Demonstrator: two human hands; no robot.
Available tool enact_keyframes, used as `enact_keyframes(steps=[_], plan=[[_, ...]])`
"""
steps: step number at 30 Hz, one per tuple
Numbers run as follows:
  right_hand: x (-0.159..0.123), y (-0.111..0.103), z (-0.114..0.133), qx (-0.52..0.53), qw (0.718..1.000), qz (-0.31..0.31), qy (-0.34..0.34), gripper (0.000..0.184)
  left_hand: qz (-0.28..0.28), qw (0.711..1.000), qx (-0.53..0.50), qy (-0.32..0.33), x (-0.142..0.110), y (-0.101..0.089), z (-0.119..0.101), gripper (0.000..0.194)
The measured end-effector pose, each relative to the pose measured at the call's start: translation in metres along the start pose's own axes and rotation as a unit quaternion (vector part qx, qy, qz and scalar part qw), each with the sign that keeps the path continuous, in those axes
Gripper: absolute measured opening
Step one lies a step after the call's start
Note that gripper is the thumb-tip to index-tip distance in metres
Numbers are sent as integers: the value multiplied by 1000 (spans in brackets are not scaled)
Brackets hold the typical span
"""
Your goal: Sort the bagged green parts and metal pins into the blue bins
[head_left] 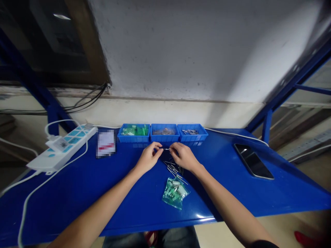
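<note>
My left hand (pixel 150 156) and my right hand (pixel 184 156) face each other over the blue table, fingers pinched. A thin silver metal pin (pixel 166 149) spans the small gap between their fingertips, an end at each hand. Below the hands lies a loose pile of similar slim metal pins (pixel 176 169), some partly hidden by my right hand. Nearer the front edge is a clear greenish plastic bag (pixel 172 198) with small white and silver pieces in it.
Behind my hands stand three blue bins: one with green bags (pixel 133 138), one with small mixed parts (pixel 164 138), one with metal pins (pixel 193 138). A power strip (pixel 49 158) with cables and a blurred white packet (pixel 106 143) lie left, a phone (pixel 253 162) right.
</note>
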State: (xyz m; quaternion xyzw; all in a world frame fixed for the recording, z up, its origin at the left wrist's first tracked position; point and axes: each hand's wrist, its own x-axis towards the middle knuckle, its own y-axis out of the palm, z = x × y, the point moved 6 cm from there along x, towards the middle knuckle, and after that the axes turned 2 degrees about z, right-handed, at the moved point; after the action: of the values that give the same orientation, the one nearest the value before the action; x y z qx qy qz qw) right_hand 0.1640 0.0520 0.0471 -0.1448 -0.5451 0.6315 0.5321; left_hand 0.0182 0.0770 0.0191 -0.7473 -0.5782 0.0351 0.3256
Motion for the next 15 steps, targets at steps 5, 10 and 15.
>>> enact_keyframes(steps=[5, 10, 15], plan=[[0, 6, -1, 37, 999, 12, 16, 17, -15, 998, 27, 50, -3, 0, -9, 14], [-1, 11, 2, 60, 998, 21, 10, 18, -40, 999, -1, 12, -2, -4, -2, 14], [-1, 8, 4, 65, 998, -5, -9, 15, -34, 999, -11, 8, -3, -3, -3, 17]])
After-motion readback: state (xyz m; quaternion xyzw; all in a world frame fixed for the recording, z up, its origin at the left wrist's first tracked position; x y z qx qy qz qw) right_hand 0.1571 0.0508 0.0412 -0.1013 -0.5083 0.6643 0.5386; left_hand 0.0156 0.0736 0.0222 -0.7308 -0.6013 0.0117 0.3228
